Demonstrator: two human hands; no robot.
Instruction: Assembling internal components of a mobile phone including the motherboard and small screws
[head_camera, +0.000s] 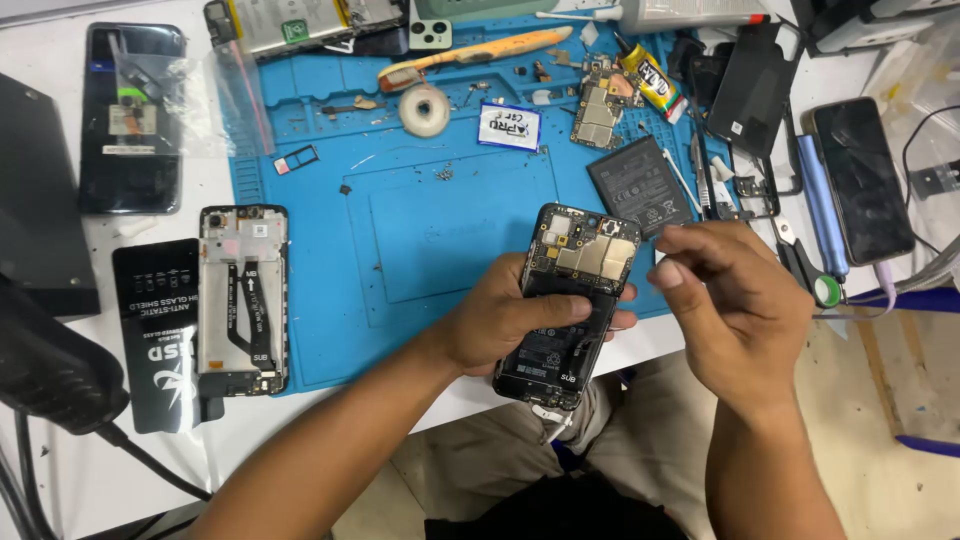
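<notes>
A: Where was the work, relative to the blue rubber repair mat (330, 290)?

B: At the mat's near right edge. The left hand (500, 320) gripped an opened black smartphone with its back cover off (568, 305), thumb across the exposed battery. The right hand (735, 310) hovered just right of the phone, fingertips pinched narrowly; whether they held anything, I could not tell.

A: Which step did that suggest?

B: Probably internal disassembly or refitting. The next move would call for a steady, fine touch on the board.

A: Any packages or labels?

B: On the mat's far side lay a small white rectangular label (509, 127) and a yellow glue tube (650, 78). Left of the mat sat a black anti-static pouch (155, 335).
</notes>
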